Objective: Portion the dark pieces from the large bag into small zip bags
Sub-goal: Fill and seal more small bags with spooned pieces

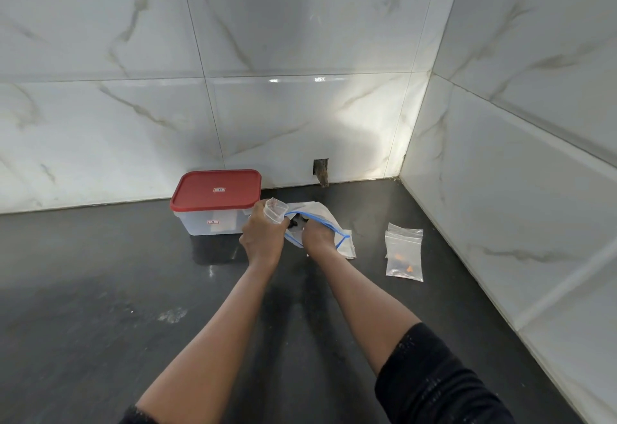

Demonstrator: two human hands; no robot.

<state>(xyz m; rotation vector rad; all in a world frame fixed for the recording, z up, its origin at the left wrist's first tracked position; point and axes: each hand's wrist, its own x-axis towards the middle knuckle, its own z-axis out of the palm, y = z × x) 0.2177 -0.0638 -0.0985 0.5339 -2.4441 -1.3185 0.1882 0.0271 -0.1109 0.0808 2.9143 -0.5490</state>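
Note:
A large clear bag [320, 213] with a blue zip edge lies on the dark counter, its mouth facing me. Dark pieces [296, 222] show just inside the mouth. My right hand [318, 235] reaches into that opening, fingers hidden inside the bag. My left hand [262, 235] grips a small clear zip bag [275, 210], held upright with its mouth open beside the large bag's opening. Further right, small zip bags [404, 251] lie flat on the counter; the front one holds a few dark and orange bits.
A clear plastic box with a red lid [215, 201] stands against the back wall, just left of my left hand. Marble-tiled walls meet in a corner at the right. The black counter [117, 306] stretches toward me and to the left.

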